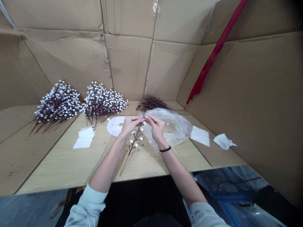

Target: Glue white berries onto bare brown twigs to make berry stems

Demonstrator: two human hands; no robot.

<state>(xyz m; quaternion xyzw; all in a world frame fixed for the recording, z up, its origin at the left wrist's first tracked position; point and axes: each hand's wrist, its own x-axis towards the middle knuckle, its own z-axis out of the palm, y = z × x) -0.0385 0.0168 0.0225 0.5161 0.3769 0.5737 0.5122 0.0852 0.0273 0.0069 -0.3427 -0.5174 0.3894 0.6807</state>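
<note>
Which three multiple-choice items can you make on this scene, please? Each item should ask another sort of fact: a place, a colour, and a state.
1. Where does the white disc lie on the wooden table, relative to the left hand?
A) To its left
B) To its right
C) On top of it

2. What colour is the band just below the right hand?
A) Red
B) Black
C) White

3. What state is the single berry stem in?
A) Lying untouched on the table
B) Standing in a vase
C) Held by both hands

1 A: the disc shows left of that hand.
2 B: the band looks black on the wrist.
3 C: both hands pinch it near its top.
</note>
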